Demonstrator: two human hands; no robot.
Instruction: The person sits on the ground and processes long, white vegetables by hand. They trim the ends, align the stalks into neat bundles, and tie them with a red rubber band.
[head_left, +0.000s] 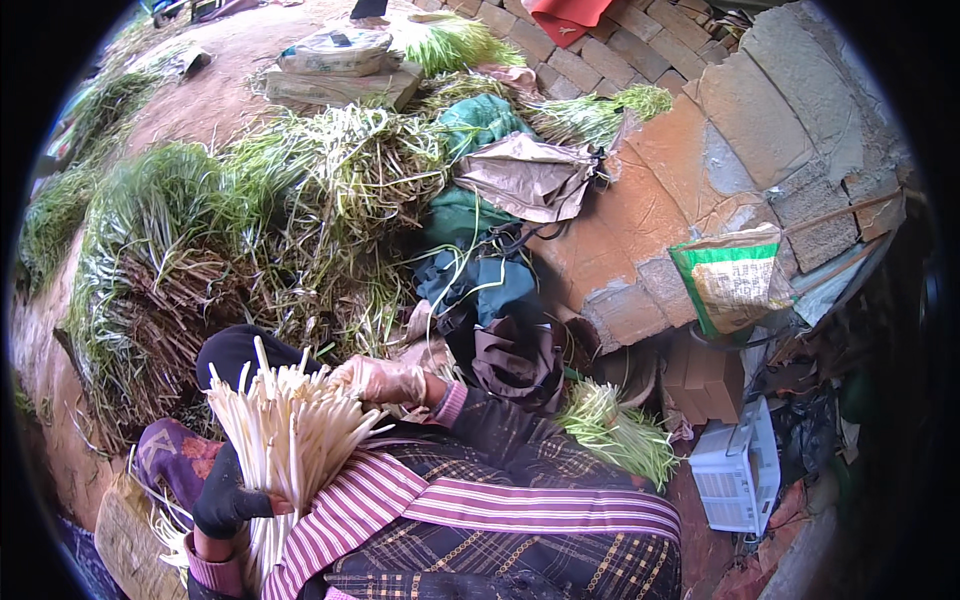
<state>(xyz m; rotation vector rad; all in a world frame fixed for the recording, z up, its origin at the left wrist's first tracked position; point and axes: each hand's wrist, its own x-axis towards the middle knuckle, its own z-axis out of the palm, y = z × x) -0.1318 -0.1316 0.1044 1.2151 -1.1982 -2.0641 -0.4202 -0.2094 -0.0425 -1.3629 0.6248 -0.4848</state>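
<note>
My left hand (229, 495), in a black fingerless glove, is wrapped around a thick bundle of white vegetable stalks (289, 427). The cut-looking pale ends fan out upward, and the lower part runs down past a purple striped cloth band (480, 506) across my body. At the bundle's upper right side is my right hand (379, 381), in a thin translucent glove. Its fingers are bent against the stalks; whether they grip any is hidden. My knee in black cloth (244, 352) lies behind the bundle, and a purple-patterned leg covering (169, 457) shows beside my left hand.
A large heap of green leafy stalks (165, 217) lies beyond my knees. To the right are a smaller green bunch (619, 431), a white plastic basket (727, 480), cardboard boxes (705, 379) and a green-and-white sack (739, 281). Dark cloths (517, 360) lie bunched mid-view.
</note>
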